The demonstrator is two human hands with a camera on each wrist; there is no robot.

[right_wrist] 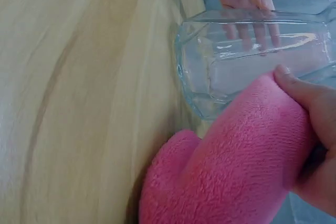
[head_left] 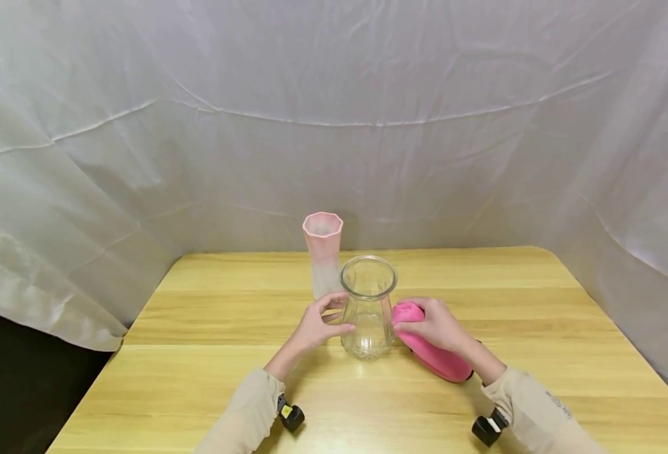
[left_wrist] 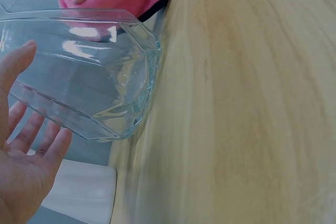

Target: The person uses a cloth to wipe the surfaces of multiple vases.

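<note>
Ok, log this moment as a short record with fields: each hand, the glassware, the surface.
left hand: open, fingers at the side of the clear faceted glass vase
right hand: grips a pink fleecy cloth pressed against the vase
clear vase: upright, empty
pink frosted glass vase: upright behind the clear one, untouched
surface: light wooden table
backdrop: white draped sheet

Pink cloth [head_left: 433, 356], clear vase [head_left: 368, 309], yellow table [head_left: 197, 378]
</note>
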